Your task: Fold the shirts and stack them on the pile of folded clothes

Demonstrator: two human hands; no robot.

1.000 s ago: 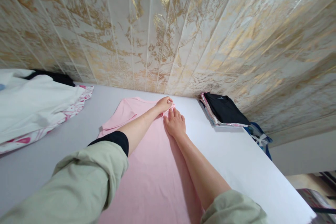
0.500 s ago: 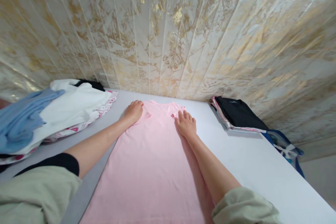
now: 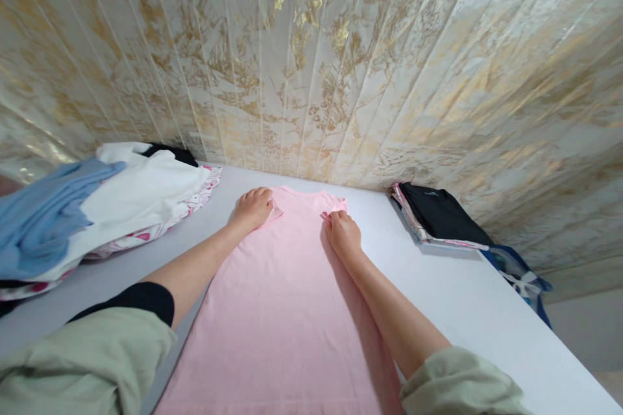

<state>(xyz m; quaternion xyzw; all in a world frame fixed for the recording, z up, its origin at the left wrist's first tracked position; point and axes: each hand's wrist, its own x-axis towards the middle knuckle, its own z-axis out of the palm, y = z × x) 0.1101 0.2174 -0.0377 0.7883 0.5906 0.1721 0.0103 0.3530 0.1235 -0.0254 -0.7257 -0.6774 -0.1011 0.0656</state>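
A pink T-shirt (image 3: 287, 311) lies spread out on the white table, its neckline toward the wall and its lower part running out of the bottom of the view. My left hand (image 3: 253, 209) has its fingers curled over the left sleeve, gripping the cloth there. On the other side, my right hand (image 3: 344, 233) is closed on the right sleeve near the shoulder, with a small fold of cloth raised by the fingers. The fingertips of both hands are partly hidden.
To the left is a loose heap of clothes, with a blue garment (image 3: 43, 214) over a white garment (image 3: 141, 191). A folded black garment (image 3: 442, 211) tops a stack at the right. Beyond it, a blue-trimmed bag (image 3: 523, 279) hangs past the edge of the white table (image 3: 438, 298).
My right hand has gone from spread fingers beside the sleeve to fingers closed on it. My left hand stays at the left sleeve. The view has shifted slightly.
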